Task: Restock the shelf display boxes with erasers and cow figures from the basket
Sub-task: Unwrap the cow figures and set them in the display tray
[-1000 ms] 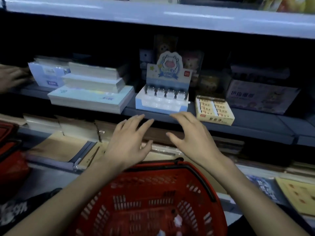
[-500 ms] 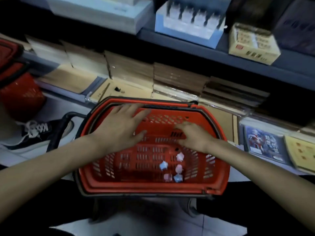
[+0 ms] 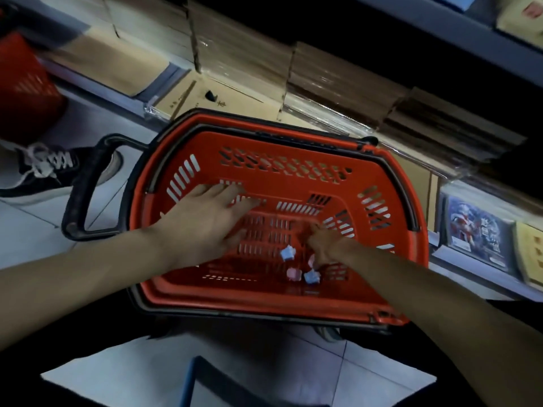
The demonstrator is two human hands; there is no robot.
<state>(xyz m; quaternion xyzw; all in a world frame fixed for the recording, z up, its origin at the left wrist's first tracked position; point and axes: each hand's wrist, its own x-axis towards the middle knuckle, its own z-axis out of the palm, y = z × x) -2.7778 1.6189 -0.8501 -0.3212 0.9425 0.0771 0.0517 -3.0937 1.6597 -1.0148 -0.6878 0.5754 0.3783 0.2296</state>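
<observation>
Hands down in the basket (image 3: 390,259), going for the cow figures (image 3: 293,273) on its floor.

Restocking looks part-way through. Only a small cluster of figures lies at the lower middle of the frame, no erasers show, and the upper shelf (image 3: 470,27) sits at the top right edge. The left hand (image 3: 205,221) hovers flat with fingers spread, holding nothing. The right hand (image 3: 326,245) dips onto the cluster, too blurred to tell whether it has pinched one. The basket is hard red plastic with slotted walls and a black handle. The figures are small, lumpy, pale blue and pink.
</observation>
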